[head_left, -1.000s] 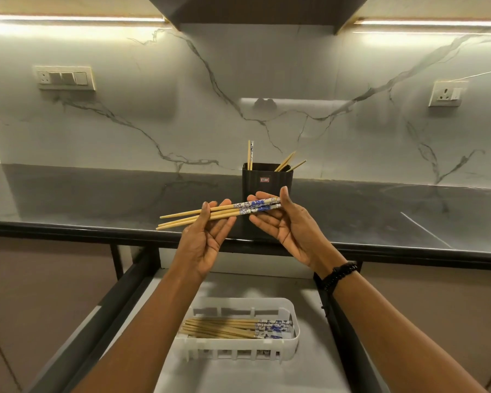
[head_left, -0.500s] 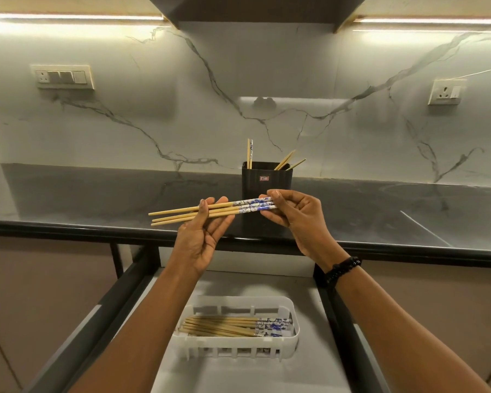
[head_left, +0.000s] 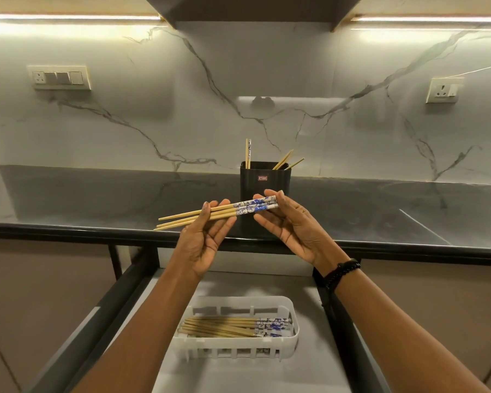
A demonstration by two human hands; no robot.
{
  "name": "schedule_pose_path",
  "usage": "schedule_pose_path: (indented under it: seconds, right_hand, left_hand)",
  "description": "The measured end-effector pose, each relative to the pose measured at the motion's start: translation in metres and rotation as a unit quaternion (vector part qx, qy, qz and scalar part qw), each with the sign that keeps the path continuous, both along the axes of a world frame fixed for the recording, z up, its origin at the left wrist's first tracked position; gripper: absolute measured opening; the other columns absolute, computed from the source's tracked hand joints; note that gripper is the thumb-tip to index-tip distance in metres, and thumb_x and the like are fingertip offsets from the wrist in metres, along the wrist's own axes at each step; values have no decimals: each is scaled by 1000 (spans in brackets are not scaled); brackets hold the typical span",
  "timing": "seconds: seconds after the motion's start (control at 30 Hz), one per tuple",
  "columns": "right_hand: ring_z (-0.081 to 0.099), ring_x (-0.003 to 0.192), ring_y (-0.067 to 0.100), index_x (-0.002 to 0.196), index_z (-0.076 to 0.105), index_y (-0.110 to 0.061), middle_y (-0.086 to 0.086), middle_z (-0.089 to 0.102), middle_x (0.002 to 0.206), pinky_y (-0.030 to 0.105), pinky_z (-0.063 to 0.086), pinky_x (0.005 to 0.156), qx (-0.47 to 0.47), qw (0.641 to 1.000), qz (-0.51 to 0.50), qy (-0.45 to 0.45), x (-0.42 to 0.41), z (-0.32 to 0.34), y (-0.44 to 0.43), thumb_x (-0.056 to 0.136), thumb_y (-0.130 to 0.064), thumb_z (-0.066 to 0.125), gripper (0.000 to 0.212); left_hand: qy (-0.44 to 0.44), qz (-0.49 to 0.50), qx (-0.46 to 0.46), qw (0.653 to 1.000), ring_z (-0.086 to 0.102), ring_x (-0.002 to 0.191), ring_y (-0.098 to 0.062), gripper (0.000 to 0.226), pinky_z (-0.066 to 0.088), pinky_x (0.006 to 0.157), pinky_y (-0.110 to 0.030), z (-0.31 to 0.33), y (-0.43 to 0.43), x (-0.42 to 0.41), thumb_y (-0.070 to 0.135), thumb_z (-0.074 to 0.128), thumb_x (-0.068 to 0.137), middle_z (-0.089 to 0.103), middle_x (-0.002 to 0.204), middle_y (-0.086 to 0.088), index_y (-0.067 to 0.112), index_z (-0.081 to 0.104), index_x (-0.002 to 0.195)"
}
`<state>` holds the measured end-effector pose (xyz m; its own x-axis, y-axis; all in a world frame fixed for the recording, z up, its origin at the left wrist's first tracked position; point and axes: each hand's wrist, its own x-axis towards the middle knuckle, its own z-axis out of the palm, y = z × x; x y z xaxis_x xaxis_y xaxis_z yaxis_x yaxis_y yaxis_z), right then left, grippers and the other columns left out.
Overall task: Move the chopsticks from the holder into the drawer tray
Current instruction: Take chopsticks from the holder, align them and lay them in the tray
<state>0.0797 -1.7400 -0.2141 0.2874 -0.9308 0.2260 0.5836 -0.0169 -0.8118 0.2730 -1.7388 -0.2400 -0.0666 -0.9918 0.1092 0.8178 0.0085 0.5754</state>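
Note:
A small bundle of wooden chopsticks (head_left: 224, 212) with blue-and-white patterned ends is held level above the counter's front edge. My left hand (head_left: 207, 242) pinches its middle between thumb and fingers. My right hand (head_left: 292, 228) lies palm up with fairly straight fingers that touch the patterned ends. Just behind stands the black holder (head_left: 264, 188), with a few chopsticks (head_left: 248, 153) sticking out of it. Below, in the open drawer, a white slotted tray (head_left: 294, 344) holds several chopsticks (head_left: 224, 327) lying flat.
The dark stone counter (head_left: 97, 202) runs left to right, with a marble wall behind it. The pulled-out drawer (head_left: 238, 375) has dark side rails (head_left: 338, 321) close to my forearms. Wall sockets sit at the upper left and right.
My right hand has gone from pinching the patterned ends to straighter fingers against them. The bundle has shifted slightly to the right.

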Motion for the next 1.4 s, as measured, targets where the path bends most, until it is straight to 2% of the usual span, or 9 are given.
schedule_pose_path:
  seconds: [0.2, 0.33, 0.47, 0.53, 0.67, 0.8, 1.03, 1.2, 1.4]
  right_hand:
    - [73, 96, 27, 93, 80, -11, 19, 73, 111, 35, 60, 82, 0, 1000, 12, 17, 0, 1, 3, 65, -27, 75, 33]
    - [74, 95, 26, 96, 79, -11, 19, 72, 112, 36, 60, 84, -3, 999, 13, 34, -3, 0, 1, 76, -24, 69, 26]
    - [74, 92, 23, 109, 72, -9, 20, 72, 112, 32, 60, 82, -40, 995, -15, 91, -7, 0, -3, 83, -22, 62, 31]
    - [74, 90, 21, 113, 69, -9, 20, 72, 111, 30, 60, 83, -69, 988, -34, 136, -7, 3, -2, 84, -24, 61, 34]
    - [73, 94, 25, 108, 71, -9, 17, 74, 106, 29, 61, 80, -124, 961, -105, 225, -4, 7, 0, 80, -27, 66, 34]
    - [73, 96, 25, 103, 72, -10, 13, 75, 102, 28, 62, 75, -161, 934, -170, 269, -3, 5, -3, 85, -13, 67, 19]
    - [73, 95, 26, 108, 72, -6, 17, 74, 105, 26, 62, 75, -82, 967, -123, 209, -14, 2, -7, 84, -13, 67, 26]
    - [73, 95, 23, 112, 68, -4, 19, 72, 111, 29, 60, 83, -22, 998, -20, 62, -15, -3, -6, 86, -24, 60, 34]
    - [74, 91, 24, 98, 77, -10, 20, 73, 106, 29, 62, 77, -14, 999, -4, 29, -11, -9, -5, 84, -21, 62, 24]
  left_hand:
    - [10, -17, 4, 1000, 72, 95, -26, 20, 61, 73, -36, -2, 0, 2, 17, 52, 97, 72, 107, -18, 4, 63, 107]
    - [17, -29, 3, 999, 73, 94, -26, 21, 61, 73, -36, -3, 0, 4, 17, 50, 97, 73, 106, -17, 4, 63, 107]
    - [17, -9, 4, 1000, 72, 96, -27, 21, 62, 72, -37, -4, -1, 5, 16, 48, 99, 73, 105, -16, 4, 61, 109]
    - [16, 5, 7, 1000, 72, 96, -27, 20, 62, 72, -38, -5, -2, 6, 15, 48, 99, 73, 104, -17, 3, 61, 109]
    - [12, 14, 13, 1000, 70, 100, -28, 19, 61, 74, -39, -6, -3, 6, 15, 48, 99, 73, 105, -16, 4, 60, 109]
    - [-13, 11, 4, 1000, 67, 106, -30, 23, 61, 74, -38, -6, -4, 7, 17, 47, 100, 72, 110, -16, 4, 59, 114]
    - [-37, 7, -4, 999, 69, 101, -31, 28, 61, 74, -38, -4, -5, 10, 19, 48, 99, 69, 116, -17, 3, 58, 120]
    - [-10, 7, 3, 1000, 69, 102, -31, 20, 62, 71, -37, -6, -6, 10, 16, 49, 99, 70, 114, -18, 4, 61, 109]
    - [-12, -14, 4, 1000, 72, 96, -29, 20, 61, 72, -39, -6, -5, 8, 18, 49, 99, 71, 110, -17, 5, 62, 107]
